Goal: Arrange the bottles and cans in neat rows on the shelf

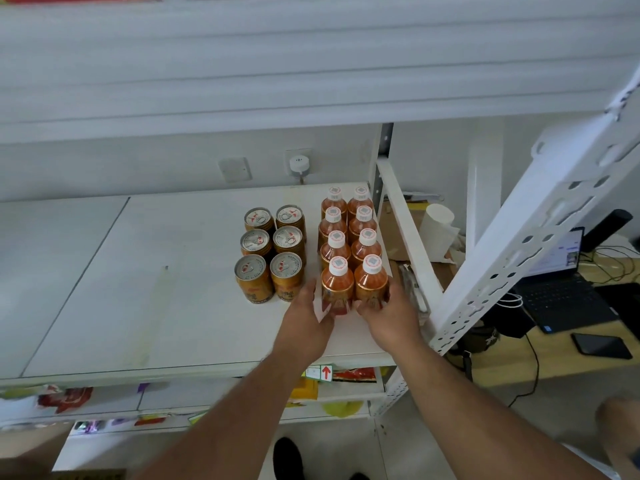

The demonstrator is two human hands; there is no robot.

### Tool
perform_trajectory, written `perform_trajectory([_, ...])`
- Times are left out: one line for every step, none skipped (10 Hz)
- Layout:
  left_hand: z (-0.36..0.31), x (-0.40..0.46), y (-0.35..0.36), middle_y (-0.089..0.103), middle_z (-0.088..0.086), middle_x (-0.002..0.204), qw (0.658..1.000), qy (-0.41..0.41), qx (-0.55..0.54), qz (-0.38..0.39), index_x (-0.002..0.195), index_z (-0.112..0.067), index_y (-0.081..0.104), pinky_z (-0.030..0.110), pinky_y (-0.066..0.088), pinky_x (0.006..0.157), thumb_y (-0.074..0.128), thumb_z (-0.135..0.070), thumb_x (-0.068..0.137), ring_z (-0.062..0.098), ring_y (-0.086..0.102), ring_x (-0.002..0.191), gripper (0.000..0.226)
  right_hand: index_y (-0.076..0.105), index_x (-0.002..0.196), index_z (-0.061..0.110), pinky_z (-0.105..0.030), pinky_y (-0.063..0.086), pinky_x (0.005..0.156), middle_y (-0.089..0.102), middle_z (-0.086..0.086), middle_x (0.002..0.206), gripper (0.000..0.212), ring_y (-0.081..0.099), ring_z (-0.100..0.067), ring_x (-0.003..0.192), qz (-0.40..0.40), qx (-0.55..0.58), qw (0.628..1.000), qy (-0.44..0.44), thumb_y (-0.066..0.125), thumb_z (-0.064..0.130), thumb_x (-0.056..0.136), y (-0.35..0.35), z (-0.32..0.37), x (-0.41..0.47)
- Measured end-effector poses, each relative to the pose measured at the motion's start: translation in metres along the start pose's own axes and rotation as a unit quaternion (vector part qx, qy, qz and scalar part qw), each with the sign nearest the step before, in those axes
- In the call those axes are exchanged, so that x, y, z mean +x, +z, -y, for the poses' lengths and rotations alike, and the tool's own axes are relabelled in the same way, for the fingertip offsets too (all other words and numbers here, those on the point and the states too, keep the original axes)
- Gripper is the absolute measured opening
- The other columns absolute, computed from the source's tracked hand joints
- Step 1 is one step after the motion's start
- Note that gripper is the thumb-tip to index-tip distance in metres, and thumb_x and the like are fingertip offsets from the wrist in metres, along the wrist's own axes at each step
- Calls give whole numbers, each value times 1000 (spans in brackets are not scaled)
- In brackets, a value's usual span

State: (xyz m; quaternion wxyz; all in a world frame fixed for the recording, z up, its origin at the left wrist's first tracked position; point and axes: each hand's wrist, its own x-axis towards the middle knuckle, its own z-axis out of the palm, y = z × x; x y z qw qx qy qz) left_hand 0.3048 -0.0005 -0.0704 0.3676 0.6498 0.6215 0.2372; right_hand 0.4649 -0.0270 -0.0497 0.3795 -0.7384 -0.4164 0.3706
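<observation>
Upright, eight amber-filled bottles (349,244) beside six cans (272,252) on shelf (156,289).

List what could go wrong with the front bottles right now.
1. The right front bottle stands near the shelf side edge; a push from the right hand might tip it off.
2. The left hand at the left front bottle is close to the cans and may knock them.

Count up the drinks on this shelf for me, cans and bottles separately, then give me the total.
Gold cans: 6, in two columns of three.
Orange bottles with white caps: 8, in two columns of four.
Total: 14 drinks on the shelf.
</observation>
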Motion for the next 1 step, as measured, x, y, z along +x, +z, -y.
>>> perform_trajectory([0,-9,-9,35,-6,157,1000,-16,27,2,154,-29,23,41,41,111,64,-28,92,17,39,140,74,42,144,22,-37,39,99,56,-1,141,61,49,-27,132,-10,-2,1000,23,72,30,91,-1,2,-10])
